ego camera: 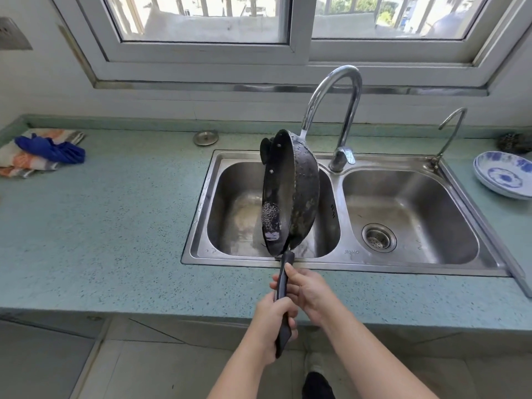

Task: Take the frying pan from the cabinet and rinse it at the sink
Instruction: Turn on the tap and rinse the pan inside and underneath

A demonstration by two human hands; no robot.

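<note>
A person tips the frying pan on edge over the left basin of the sink, likely draining rinse water. The left hand and right hand, 2 together, clasp its handle to steady the weight.

The pan is dull, blackened, wet metal, the sink and tap shiny steel, the counter matt speckled stone, the plates glazed.

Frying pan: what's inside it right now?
Inside the tilted frying pan, a steel-wool scrubber sits low against the dark surface. The pan covers the left basin's drain.
</note>
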